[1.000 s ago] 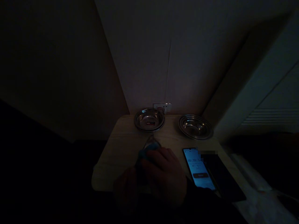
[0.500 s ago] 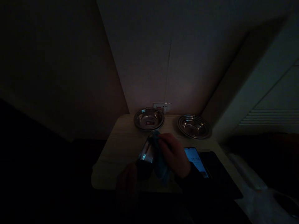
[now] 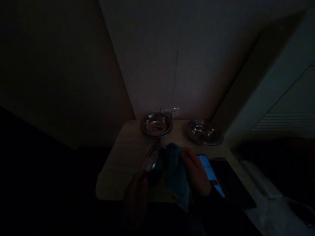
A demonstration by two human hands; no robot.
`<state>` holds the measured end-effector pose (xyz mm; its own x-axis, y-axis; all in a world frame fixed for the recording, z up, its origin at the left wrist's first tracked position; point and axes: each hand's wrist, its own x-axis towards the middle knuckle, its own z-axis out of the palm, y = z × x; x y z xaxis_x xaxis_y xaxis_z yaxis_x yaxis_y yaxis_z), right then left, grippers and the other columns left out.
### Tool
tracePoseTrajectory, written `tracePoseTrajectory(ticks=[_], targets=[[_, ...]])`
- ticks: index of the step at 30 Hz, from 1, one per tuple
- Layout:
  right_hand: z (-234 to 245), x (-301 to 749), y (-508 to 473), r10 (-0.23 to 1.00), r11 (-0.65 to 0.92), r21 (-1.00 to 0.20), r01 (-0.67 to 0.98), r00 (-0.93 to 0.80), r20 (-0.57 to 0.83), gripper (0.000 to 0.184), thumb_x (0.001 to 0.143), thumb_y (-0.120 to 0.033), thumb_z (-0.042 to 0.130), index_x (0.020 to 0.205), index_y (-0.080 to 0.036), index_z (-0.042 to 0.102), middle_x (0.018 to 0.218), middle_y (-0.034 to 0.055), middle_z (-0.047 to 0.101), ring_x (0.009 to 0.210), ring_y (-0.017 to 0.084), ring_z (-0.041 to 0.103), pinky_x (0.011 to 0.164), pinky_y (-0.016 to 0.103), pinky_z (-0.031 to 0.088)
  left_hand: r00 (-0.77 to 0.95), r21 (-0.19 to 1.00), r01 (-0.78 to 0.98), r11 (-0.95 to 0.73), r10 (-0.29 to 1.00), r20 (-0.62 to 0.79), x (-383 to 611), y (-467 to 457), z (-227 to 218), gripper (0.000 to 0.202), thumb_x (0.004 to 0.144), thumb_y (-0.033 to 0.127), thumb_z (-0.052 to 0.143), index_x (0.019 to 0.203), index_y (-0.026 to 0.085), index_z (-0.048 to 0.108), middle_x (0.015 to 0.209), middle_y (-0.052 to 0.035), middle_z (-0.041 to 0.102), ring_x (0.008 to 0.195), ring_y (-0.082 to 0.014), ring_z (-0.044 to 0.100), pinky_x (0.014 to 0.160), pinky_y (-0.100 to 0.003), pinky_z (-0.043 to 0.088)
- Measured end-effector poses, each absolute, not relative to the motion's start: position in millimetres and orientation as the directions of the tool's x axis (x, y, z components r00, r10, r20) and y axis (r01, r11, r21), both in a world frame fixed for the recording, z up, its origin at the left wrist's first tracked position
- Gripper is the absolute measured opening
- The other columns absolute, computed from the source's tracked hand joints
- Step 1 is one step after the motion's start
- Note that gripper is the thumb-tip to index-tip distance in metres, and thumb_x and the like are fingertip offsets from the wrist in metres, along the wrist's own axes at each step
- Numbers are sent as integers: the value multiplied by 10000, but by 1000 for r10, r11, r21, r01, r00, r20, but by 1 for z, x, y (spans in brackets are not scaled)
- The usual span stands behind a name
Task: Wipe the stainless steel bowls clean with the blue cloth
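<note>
My left hand has its fingers curled in against the near edge of a shiny metal dish. The grip there looks nearly closed, though it's too dark for me to tell how firmly my thumb and fingers pinch the rim. The dish is tilted over the near middle of the worktop; I can't tell whether its lower edge touches the surface.

My right hand has a bunched blue cloth gathered in its fingers, a loose end hanging on the near side. Cloth and dish are right beside each other; contact between them is hidden in shadow.

With only one edge held, I judge a hard push on the dish could twist it out of my left grip. The trailing cloth could snag. My right wrist is close to the lit phone, so a wide sweep might nudge it. On the far side, the left bowls could be knocked if the dish tipped away from me.
</note>
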<state>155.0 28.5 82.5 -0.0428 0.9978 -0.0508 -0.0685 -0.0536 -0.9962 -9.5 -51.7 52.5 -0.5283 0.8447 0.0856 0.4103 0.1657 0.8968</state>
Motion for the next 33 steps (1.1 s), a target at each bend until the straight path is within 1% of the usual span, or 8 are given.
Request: tracePoseTrajectory(ticks=[5, 9, 13, 18, 23, 28, 30, 33], targets=[[85, 152, 20, 993, -110, -984, -140, -58, -103, 292, 755, -483, 578, 845, -207, 619, 743, -10, 629, 709, 163, 546, 657, 258, 432, -386, 902, 417, 111, 920, 65, -14, -44, 59, 412, 713, 533, 514, 869, 185, 669, 862, -86, 711, 793, -221, 657, 715, -333, 530], [82, 154, 18, 986, -167, -974, -156, -13, -167, 309, 711, -512, 603, 802, -218, 618, 721, -10, 628, 725, 175, 553, 675, 268, 435, -464, 890, 403, 214, 886, -3, -16, -47, 59, 432, 714, 558, 496, 892, 200, 663, 944, -90, 697, 893, -246, 636, 811, -383, 496], [77, 158, 16, 982, -182, -976, -116, 33, -187, 352, 690, -546, 617, 793, -209, 610, 703, -7, 616, 709, 175, 545, 655, 273, 429, -541, 894, 340, 291, 839, -68, -11, -54, 61, 443, 722, 577, 504, 947, 216, 628, 1026, -74, 667, 966, -234, 605, 855, -358, 464], [71, 164, 14, 986, -166, -983, -76, 22, -168, 323, 688, -499, 647, 775, -201, 559, 622, -36, 545, 574, 133, 497, 531, 244, 408, -585, 896, 375, 237, 810, 30, -5, -54, 71, 417, 775, 577, 444, 868, 206, 609, 893, -57, 668, 859, -210, 604, 770, -324, 470], [75, 168, 13, 1000, -13, -998, 59, 28, -11, 261, 794, -408, 552, 962, -221, 621, 852, 19, 664, 781, 188, 596, 676, 292, 472, -549, 873, 473, 123, 816, 182, -14, -56, 57, 383, 762, 545, 505, 918, 224, 643, 919, -57, 696, 863, -216, 636, 746, -321, 512], [84, 163, 10, 985, 139, -965, 222, 71, 158, 293, 858, -365, 473, 1066, -217, 617, 1017, 62, 678, 913, 217, 618, 786, 350, 491, -532, 838, 545, 25, 783, 323, -12, -70, 44, 360, 832, 492, 418, 973, 247, 640, 1078, -73, 658, 1040, -223, 588, 938, -358, 444], [85, 155, 7, 963, 238, -931, 276, 59, 264, 282, 878, -313, 456, 1110, -220, 586, 1091, 68, 656, 972, 211, 611, 817, 349, 494, -539, 831, 555, 24, 772, 337, -11, -73, 42, 343, 832, 476, 438, 981, 237, 634, 1104, -80, 645, 1065, -220, 573, 959, -374, 427], [87, 139, -2, 872, 478, -791, 382, -101, 479, 269, 879, -203, 454, 1121, -223, 571, 1172, 75, 615, 1062, 205, 572, 866, 355, 485, -553, 833, 552, 46, 767, 324, -13, -71, 42, 345, 807, 489, 484, 962, 215, 626, 1067, -81, 657, 1009, -210, 598, 906, -375, 467]])
